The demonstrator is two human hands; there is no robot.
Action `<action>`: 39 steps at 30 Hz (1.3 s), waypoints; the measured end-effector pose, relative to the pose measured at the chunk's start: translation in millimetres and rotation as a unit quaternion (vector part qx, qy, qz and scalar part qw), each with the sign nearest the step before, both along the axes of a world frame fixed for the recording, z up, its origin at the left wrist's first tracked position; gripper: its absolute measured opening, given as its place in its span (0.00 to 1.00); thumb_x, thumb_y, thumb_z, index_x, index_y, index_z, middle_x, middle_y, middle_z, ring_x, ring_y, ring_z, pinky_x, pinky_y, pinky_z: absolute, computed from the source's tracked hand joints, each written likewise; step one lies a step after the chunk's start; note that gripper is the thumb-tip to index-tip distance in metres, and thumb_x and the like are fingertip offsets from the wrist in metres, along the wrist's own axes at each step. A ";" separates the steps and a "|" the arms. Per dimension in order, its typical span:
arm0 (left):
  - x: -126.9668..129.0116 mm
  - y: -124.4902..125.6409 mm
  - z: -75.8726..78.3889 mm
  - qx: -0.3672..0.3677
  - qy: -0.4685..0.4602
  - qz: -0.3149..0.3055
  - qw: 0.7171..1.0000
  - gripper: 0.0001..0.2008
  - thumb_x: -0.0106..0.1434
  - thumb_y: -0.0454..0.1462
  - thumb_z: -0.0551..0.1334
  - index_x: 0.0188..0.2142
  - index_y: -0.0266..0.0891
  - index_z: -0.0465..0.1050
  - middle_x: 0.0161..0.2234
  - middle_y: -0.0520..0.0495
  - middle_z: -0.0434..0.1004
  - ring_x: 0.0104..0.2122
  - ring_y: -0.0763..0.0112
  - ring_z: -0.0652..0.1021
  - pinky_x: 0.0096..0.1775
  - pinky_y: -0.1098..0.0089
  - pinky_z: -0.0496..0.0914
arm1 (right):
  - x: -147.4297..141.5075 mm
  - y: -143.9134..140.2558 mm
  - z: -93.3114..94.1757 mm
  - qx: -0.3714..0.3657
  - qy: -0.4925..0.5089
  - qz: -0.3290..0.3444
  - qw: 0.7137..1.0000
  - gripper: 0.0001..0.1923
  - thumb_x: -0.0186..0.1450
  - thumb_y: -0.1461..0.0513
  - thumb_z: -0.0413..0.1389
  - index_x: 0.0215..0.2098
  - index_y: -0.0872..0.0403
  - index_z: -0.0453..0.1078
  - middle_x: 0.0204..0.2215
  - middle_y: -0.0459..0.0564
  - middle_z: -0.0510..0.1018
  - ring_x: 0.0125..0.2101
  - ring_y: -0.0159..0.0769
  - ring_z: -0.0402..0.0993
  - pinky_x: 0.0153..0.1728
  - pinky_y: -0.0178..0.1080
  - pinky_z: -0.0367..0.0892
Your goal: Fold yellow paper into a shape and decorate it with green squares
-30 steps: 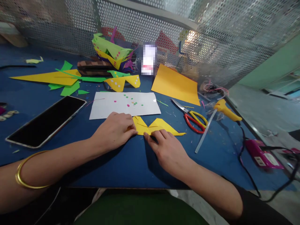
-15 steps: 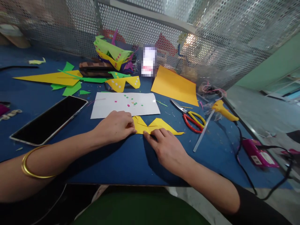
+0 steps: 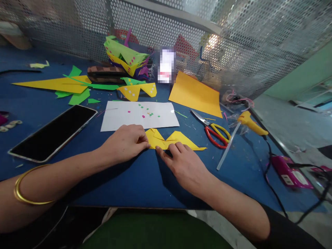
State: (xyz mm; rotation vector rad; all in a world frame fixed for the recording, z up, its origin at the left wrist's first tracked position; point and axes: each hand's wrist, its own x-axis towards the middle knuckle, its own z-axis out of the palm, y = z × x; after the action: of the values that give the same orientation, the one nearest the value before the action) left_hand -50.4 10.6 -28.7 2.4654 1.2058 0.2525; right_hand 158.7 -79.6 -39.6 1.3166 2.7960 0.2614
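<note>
A folded piece of yellow paper [image 3: 177,137] with two peaks lies flat on the blue table, just in front of me. My left hand [image 3: 128,142] pinches its left end, with thumb and curled fingers at the lower corner. Across the lower middle edge, my right hand [image 3: 183,164] presses down with its index finger stretched along the paper and the other fingers bent on top. Just beyond the paper is a white sheet [image 3: 119,117] scattered with tiny green and pink paper bits.
Scissors [image 3: 216,135] with red and yellow handles and a yellow glue gun [image 3: 247,122] lie to the right, its cord trailing off a pink box [image 3: 290,173]. A phone [image 3: 53,133] is at left. Orange paper [image 3: 197,95] and green-and-yellow cutouts [image 3: 72,84] lie behind, before a perforated metal screen [image 3: 155,26].
My right index finger has slid slightly left along the paper's lower edge, closer to my left hand. The camera view has shifted a little. My left hand keeps its pinch.
</note>
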 end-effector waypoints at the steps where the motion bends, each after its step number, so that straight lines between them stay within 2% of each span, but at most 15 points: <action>1: 1.1 0.7 0.1 0.002 0.007 -0.005 1.000 0.09 0.60 0.39 0.61 0.24 0.39 0.74 0.30 0.48 0.75 0.33 0.65 0.75 0.34 0.66 0.63 | 0.2 -0.1 0.2 -0.002 0.001 0.000 1.000 0.29 0.65 0.68 0.51 0.65 0.61 0.58 0.37 0.57 0.69 0.37 0.45 0.61 0.35 0.45 0.61; 7: 4.6 3.4 0.5 0.020 0.031 -0.022 0.999 0.09 0.60 0.38 0.60 0.26 0.40 0.76 0.33 0.44 0.77 0.36 0.62 0.75 0.36 0.63 0.63 | -0.2 0.1 1.0 0.001 0.001 0.004 1.000 0.29 0.66 0.68 0.50 0.66 0.60 0.57 0.37 0.56 0.69 0.37 0.45 0.61 0.37 0.45 0.61; 18: -4.9 -3.7 -2.5 -0.028 -0.056 0.045 0.997 0.11 0.59 0.41 0.61 0.23 0.41 0.74 0.31 0.50 0.77 0.32 0.68 0.76 0.34 0.67 0.64 | -1.2 1.5 0.4 0.005 0.016 0.008 1.000 0.30 0.67 0.67 0.49 0.67 0.58 0.55 0.38 0.57 0.69 0.38 0.45 0.61 0.39 0.45 0.60; 29: -5.5 -5.1 -2.7 -0.034 -0.063 0.066 0.995 0.10 0.57 0.42 0.62 0.23 0.41 0.75 0.32 0.51 0.78 0.31 0.70 0.76 0.33 0.69 0.65 | -2.1 6.1 4.5 -0.008 0.010 0.022 1.000 0.26 0.68 0.66 0.48 0.65 0.60 0.59 0.38 0.58 0.69 0.38 0.45 0.61 0.37 0.45 0.59; 39: -3.4 -5.1 -2.6 -0.047 -0.073 0.071 0.994 0.10 0.56 0.42 0.62 0.22 0.41 0.73 0.31 0.51 0.77 0.31 0.71 0.75 0.33 0.69 0.65 | 1.9 14.1 3.2 -0.013 0.005 0.042 0.999 0.28 0.67 0.66 0.49 0.66 0.60 0.56 0.39 0.59 0.70 0.37 0.45 0.61 0.37 0.45 0.59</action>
State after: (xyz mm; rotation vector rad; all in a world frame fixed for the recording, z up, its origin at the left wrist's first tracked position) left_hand -53.8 5.5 -31.2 2.2417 1.3010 0.3989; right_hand 160.5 -65.5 -36.4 1.2010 2.8556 0.2204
